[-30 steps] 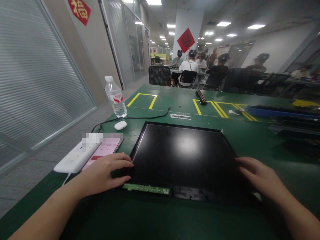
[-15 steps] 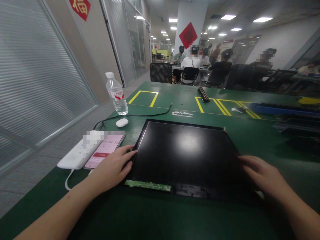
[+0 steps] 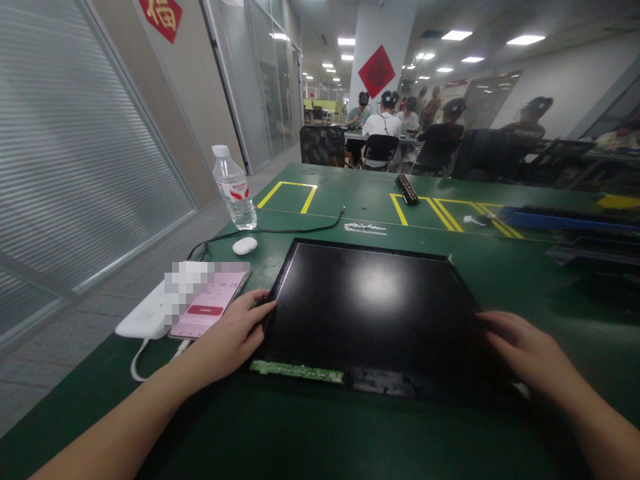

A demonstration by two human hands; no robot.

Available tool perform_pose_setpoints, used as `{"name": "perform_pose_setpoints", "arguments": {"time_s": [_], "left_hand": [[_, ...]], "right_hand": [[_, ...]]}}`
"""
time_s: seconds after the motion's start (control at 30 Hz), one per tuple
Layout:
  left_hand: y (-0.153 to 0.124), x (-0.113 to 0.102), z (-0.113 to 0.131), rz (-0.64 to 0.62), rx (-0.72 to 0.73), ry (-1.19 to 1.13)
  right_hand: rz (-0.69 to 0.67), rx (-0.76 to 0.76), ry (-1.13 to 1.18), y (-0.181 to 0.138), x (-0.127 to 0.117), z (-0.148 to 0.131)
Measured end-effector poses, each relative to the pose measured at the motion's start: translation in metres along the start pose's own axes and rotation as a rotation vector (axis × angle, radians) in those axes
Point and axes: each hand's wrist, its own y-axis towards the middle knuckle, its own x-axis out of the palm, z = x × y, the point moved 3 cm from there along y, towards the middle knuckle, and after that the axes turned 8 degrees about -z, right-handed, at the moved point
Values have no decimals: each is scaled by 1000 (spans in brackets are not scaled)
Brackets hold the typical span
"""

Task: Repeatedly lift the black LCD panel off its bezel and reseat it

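A black LCD panel [image 3: 370, 313] lies face up on the green table, a bright reflection on its screen. Along its near edge runs a strip of green circuit board [image 3: 297, 371]. My left hand [image 3: 245, 331] grips the panel's left edge, fingertips on the frame and thumb bent below them. On the opposite side my right hand [image 3: 517, 343] holds the right edge, its fingers pressed together against the frame. The undersides of both hands are hidden. A pink-screened phone [image 3: 213, 317] lies just beyond my left wrist.
Left of the phone is a white power bank [image 3: 145, 313] with a cable. Behind it are a white earbud case [image 3: 245, 246], a water bottle [image 3: 234, 190] and a black cable [image 3: 295, 231]. Dark trays [image 3: 595, 247] sit at the right. Several people work at a far table.
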Motion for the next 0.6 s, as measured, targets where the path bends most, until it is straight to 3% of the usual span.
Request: {"name": "perform_pose_setpoints", "arguments": {"time_s": [0.33, 0.6], "left_hand": [[-1, -4, -1, -24, 27, -21], [-2, -20, 16, -68, -54, 10]], "right_hand": [[59, 6, 56, 0, 4, 2], [77, 5, 88, -1, 5, 0]]}}
